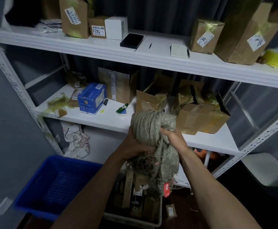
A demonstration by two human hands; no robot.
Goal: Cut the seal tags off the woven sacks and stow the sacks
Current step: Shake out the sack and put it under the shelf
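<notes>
A crumpled grey-green woven sack (151,128) is held bunched up in front of the middle shelf (111,119). My left hand (135,144) grips its lower left side, and my right hand (172,137) grips its right side with fingers dug into the folds. The sack's frayed end hangs down below my hands. A red seal tag (166,190) dangles from that hanging end. Under it stands a grey crate (131,217) holding parcels and more sacking.
A blue plastic basket (59,184) sits low on the left. The white rack's shelves carry cardboard boxes (202,119), a blue box (92,98), a black tray (131,40) and a notepad (178,50). Crumpled white material (78,141) lies on the lowest level.
</notes>
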